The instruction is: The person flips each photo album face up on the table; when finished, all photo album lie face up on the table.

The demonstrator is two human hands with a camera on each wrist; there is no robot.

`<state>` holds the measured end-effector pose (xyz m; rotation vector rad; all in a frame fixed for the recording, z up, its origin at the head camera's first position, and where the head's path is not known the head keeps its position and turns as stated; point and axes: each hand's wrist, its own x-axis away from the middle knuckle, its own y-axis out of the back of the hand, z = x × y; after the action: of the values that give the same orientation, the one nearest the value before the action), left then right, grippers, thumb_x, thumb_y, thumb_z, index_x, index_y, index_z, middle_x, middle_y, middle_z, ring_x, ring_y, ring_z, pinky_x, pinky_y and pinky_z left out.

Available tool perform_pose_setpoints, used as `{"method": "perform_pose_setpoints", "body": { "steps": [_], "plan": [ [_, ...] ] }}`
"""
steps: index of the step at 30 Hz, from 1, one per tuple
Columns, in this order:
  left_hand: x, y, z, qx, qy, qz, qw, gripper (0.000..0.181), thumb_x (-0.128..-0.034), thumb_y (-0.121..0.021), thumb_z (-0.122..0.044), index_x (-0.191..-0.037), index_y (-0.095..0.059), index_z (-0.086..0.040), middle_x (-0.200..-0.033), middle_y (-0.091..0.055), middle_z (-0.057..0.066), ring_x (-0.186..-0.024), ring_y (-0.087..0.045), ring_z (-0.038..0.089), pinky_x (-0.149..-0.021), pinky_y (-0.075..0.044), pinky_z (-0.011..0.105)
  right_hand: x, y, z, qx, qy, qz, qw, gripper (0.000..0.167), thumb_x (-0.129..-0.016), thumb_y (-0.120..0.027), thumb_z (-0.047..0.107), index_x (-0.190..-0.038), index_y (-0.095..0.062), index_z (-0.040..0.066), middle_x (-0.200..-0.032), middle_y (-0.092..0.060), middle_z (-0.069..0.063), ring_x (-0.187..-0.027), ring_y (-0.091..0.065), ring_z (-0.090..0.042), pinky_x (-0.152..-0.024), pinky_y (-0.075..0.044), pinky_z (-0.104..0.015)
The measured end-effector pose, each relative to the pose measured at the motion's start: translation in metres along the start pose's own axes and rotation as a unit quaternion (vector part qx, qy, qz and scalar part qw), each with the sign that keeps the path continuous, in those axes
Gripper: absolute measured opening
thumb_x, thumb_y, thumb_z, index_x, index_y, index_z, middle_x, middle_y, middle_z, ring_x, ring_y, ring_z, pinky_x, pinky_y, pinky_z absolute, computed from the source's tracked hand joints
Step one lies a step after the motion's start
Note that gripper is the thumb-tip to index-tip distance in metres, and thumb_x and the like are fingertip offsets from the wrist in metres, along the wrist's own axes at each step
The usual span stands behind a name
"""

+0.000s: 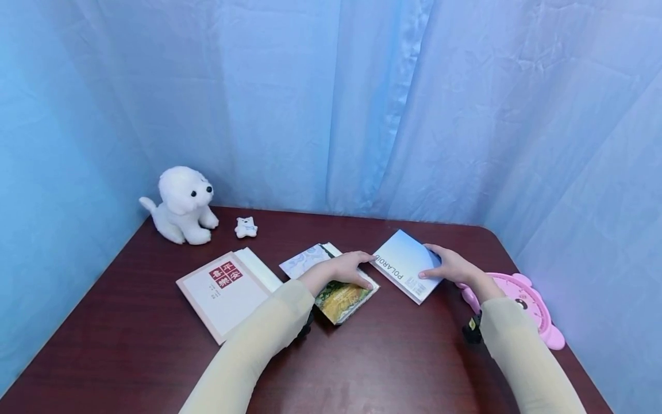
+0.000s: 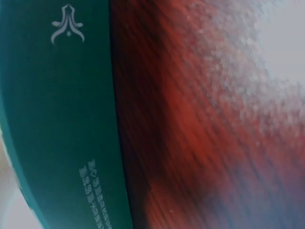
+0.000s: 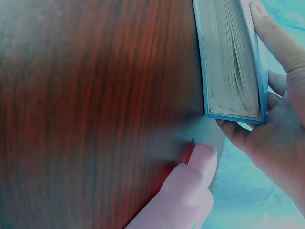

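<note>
My left hand lies over a book with a green, yellow and lilac picture cover. Its thumb is on the cover near the right corner and its fingers reach past the far edge. A dark green book spine fills the left of the left wrist view. My right hand grips a thick pale-blue book marked POLAROID by its right end, thumb on top. The right wrist view shows that book's page edges and the fingers curled round its side.
A white book with red characters lies to the left on the dark wooden table. Behind it are a white plush dog and a small white bear figure. A pink animal-shaped clock lies beneath the right forearm. Blue curtains surround the table.
</note>
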<state>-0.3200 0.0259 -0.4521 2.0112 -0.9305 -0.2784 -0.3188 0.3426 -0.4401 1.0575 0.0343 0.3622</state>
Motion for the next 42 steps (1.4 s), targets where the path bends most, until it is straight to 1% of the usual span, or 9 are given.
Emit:
{"method": "perform_pose_setpoints", "body": {
  "steps": [4,7,13,16,22,25,31,38,42],
  "plan": [
    [0.002,0.000,0.000,0.005,0.000,-0.002,1.0000,0.080,-0.0818,-0.072,-0.039,-0.148,-0.033,-0.019,-0.152,-0.033,0.003,-0.140,-0.028,0.019,-0.111,-0.030,0.033,0.001,-0.003,0.001,-0.004,0.005,-0.006,1.0000,0.101,-0.073,-0.075,0.052,-0.147,-0.028,0.002,-0.146,-0.033,-0.024,-0.132,-0.031,-0.040,-0.106,-0.025,-0.060],
    [0.003,0.000,0.001,0.010,-0.008,-0.007,0.9999,0.078,-0.0818,-0.073,-0.038,-0.147,-0.034,-0.019,-0.151,-0.035,0.002,-0.140,-0.029,0.019,-0.110,-0.031,0.033,0.002,-0.004,0.004,-0.015,0.015,-0.009,0.9997,0.097,-0.073,-0.077,0.048,-0.146,-0.031,0.004,-0.145,-0.035,-0.024,-0.129,-0.034,-0.039,-0.106,-0.027,-0.060],
    [0.003,-0.001,0.003,0.033,-0.024,-0.016,0.9990,0.077,-0.0818,-0.074,-0.032,-0.147,-0.036,-0.019,-0.149,-0.038,-0.001,-0.139,-0.029,0.017,-0.110,-0.031,0.032,0.000,-0.006,0.012,-0.025,0.039,0.011,0.9989,0.088,-0.072,-0.078,0.045,-0.141,-0.036,0.010,-0.141,-0.039,-0.020,-0.123,-0.039,-0.035,-0.102,-0.033,-0.058],
    [0.003,-0.001,0.003,0.042,-0.022,-0.016,0.9987,0.077,-0.0819,-0.074,-0.031,-0.147,-0.035,-0.019,-0.149,-0.038,-0.001,-0.140,-0.029,0.017,-0.110,-0.032,0.033,0.002,-0.005,0.016,-0.016,0.022,0.020,0.9994,0.090,-0.073,-0.078,0.046,-0.141,-0.034,0.008,-0.141,-0.039,-0.022,-0.122,-0.041,-0.035,-0.101,-0.034,-0.057],
    [0.004,0.000,0.003,0.057,-0.017,-0.016,0.9981,0.080,-0.0817,-0.075,-0.029,-0.148,-0.032,-0.018,-0.151,-0.035,-0.001,-0.140,-0.028,0.017,-0.109,-0.034,0.034,0.008,-0.008,0.023,0.013,-0.025,0.024,0.9993,0.100,-0.073,-0.075,0.053,-0.143,-0.030,-0.001,-0.140,-0.038,-0.028,-0.122,-0.041,-0.039,-0.100,-0.035,-0.058],
    [0.004,0.000,0.003,0.071,-0.020,-0.016,0.9971,0.079,-0.0820,-0.075,-0.025,-0.148,-0.033,-0.017,-0.150,-0.037,-0.001,-0.138,-0.033,0.018,-0.107,-0.036,0.033,0.011,-0.009,0.025,0.024,-0.024,0.017,0.9993,0.099,-0.074,-0.073,0.055,-0.143,-0.030,-0.002,-0.138,-0.040,-0.028,-0.120,-0.042,-0.039,-0.100,-0.036,-0.058],
    [0.006,0.000,0.002,0.110,-0.029,-0.017,0.9934,0.075,-0.0832,-0.073,-0.016,-0.147,-0.034,-0.016,-0.147,-0.040,0.001,-0.133,-0.040,0.020,-0.099,-0.042,0.030,0.016,-0.013,0.024,0.030,-0.001,0.002,0.9996,0.094,-0.076,-0.072,0.053,-0.141,-0.032,-0.002,-0.134,-0.045,-0.027,-0.117,-0.046,-0.037,-0.098,-0.038,-0.055],
    [0.007,0.001,0.004,0.144,-0.033,-0.030,0.9885,0.072,-0.0854,-0.070,-0.014,-0.147,-0.034,-0.018,-0.146,-0.042,0.002,-0.131,-0.042,0.018,-0.096,-0.044,0.028,0.016,-0.015,0.023,0.004,-0.014,0.012,0.9998,0.094,-0.075,-0.072,0.056,-0.142,-0.030,0.004,-0.137,-0.043,-0.024,-0.118,-0.044,-0.035,-0.099,-0.038,-0.055],
    [0.008,0.001,0.004,0.157,-0.049,-0.047,0.9853,0.070,-0.0859,-0.069,-0.011,-0.147,-0.036,-0.018,-0.147,-0.041,0.002,-0.129,-0.046,0.019,-0.087,-0.049,0.025,0.018,-0.013,0.023,-0.009,-0.006,0.023,0.9997,0.090,-0.076,-0.072,0.053,-0.142,-0.030,0.006,-0.138,-0.041,-0.024,-0.119,-0.043,-0.036,-0.098,-0.037,-0.056]
  ]
}}
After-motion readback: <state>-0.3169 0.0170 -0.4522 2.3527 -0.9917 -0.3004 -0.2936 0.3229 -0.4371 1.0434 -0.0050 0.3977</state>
